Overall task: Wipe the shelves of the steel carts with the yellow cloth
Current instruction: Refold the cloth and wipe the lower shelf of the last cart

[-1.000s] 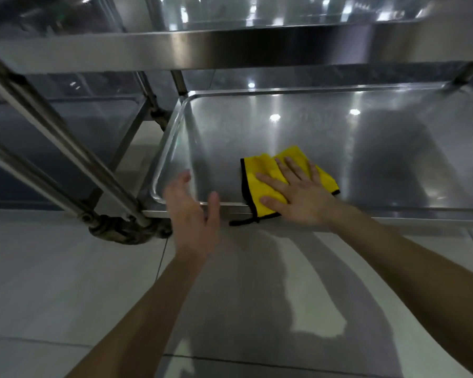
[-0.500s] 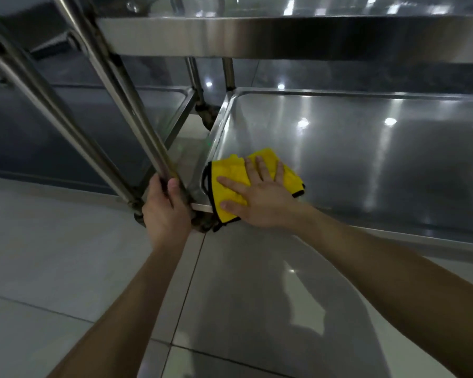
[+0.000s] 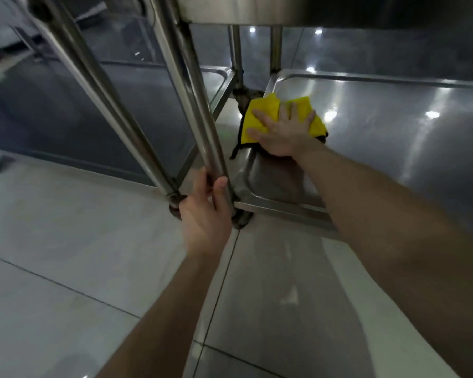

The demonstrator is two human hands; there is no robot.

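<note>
The wiping step is judged to be in hand on the lowest shelf (image 3: 393,137) of the steel cart, with the work now at that shelf's left edge. The yellow cloth (image 3: 260,111) is pressed flat against the steel near the far left corner, just in front of the rear legs. Part of it is lapped over the raised rim, and a black-edged corner hangs below the edge. It is held down by the right hand (image 3: 283,133), whose palm is laid flat on it. The fingers (image 3: 294,110) are straight and spread apart, pointing away from the body, so the cloth is pressed rather than gripped. The right arm is stretched forward and low, under the shelf above. The left hand (image 3: 205,214) is wrapped round the near upright post (image 3: 191,105) just above its foot. The thumb is curled to one side and the fingers are closed on the tube, so the cart appears to be steadied while it is wiped. For the next move, steady downward pressure would be called for. The cloth would have to be drawn along the rim or back across the wide unwiped-looking span to the right. It could not be told from this view which parts have already been covered. A second cart's shelf (image 3: 148,85) is seen to the left.
</note>
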